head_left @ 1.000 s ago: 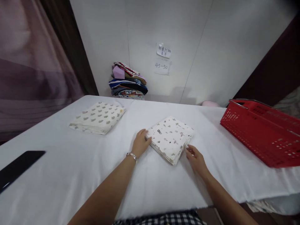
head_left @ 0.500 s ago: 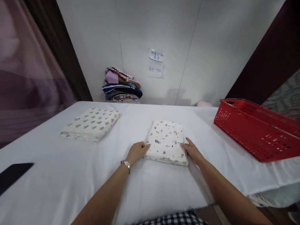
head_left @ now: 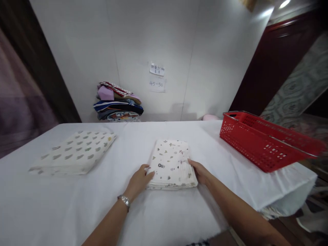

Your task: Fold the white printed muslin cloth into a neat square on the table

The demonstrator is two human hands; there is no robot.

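White folded cloth (head_left: 171,164) is flanked mid-table by left hand (head_left: 137,180) and right hand (head_left: 201,172), fingers loosely curled against its side edges. Red basket (head_left: 263,141) is seen at the table's (head_left: 153,218) right end, contents hidden.

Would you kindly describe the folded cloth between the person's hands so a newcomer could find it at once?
On the white table, left of the red basket, lies a folded cloth with the left hand and right hand at its sides. Unlike the other folded cloth with rows of green shapes, it carries small, scattered, mixed motifs.

lower wall note (head_left: 156,84) — "45-50" | upper note (head_left: 156,69) — illegible
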